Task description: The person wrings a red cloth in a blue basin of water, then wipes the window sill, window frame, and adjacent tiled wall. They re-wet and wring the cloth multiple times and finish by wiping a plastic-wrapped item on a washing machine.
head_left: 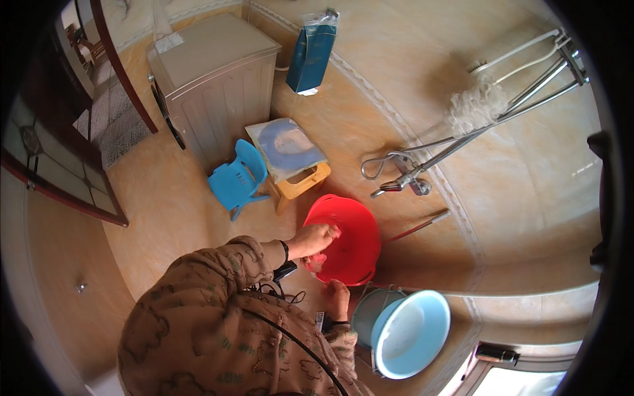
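A round red basin [353, 241] with side handles stands on the floor in front of me. My left hand [312, 241] reaches over its near left part, fingers closed. Pinkish material [317, 262] shows just below that hand, inside the rim; its kind is too small to tell, and so is whether the fingers grip it. My right hand [338, 295] is at the basin's near edge with its fingers curled. What those fingers hold, if anything, is hidden.
Right of my right hand stands a light blue basin [413, 333] tilted against a bucket [370, 310]. Beyond the red basin are a yellow stool [302, 183] and a blue child's chair [239, 178]. A washing machine [218, 86] stands farther back; a shower fitting [413, 181] is on the wall.
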The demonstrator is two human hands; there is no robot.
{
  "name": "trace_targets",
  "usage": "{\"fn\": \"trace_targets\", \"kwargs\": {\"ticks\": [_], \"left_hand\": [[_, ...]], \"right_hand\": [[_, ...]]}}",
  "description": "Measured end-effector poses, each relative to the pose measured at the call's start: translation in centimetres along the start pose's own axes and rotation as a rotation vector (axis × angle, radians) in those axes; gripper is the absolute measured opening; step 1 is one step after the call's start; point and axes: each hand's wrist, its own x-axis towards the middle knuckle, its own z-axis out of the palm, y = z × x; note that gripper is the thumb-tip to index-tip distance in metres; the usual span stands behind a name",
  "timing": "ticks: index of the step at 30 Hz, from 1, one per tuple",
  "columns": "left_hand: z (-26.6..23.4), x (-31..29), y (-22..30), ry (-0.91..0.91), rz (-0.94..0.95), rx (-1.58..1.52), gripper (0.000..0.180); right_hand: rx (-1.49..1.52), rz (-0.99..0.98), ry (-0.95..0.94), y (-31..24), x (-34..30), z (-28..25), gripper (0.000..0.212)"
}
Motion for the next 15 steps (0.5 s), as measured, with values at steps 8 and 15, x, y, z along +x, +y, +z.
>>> {"fn": "trace_targets", "kwargs": {"ticks": [8, 15], "left_hand": [[-11.6, -5.6, -2.7, -0.382, 0.495, 0.411, 0.008], [-23.6, -7.6, -5.4, -0.324, 0.425, 0.236, 0.023]], "right_hand": [[0.322, 0.067, -0.57, 4.6, 2.2, 20.6, 0.051], [0.345, 0.328, -0.788, 4.8, 2.0, 32.9, 0.059]]}}
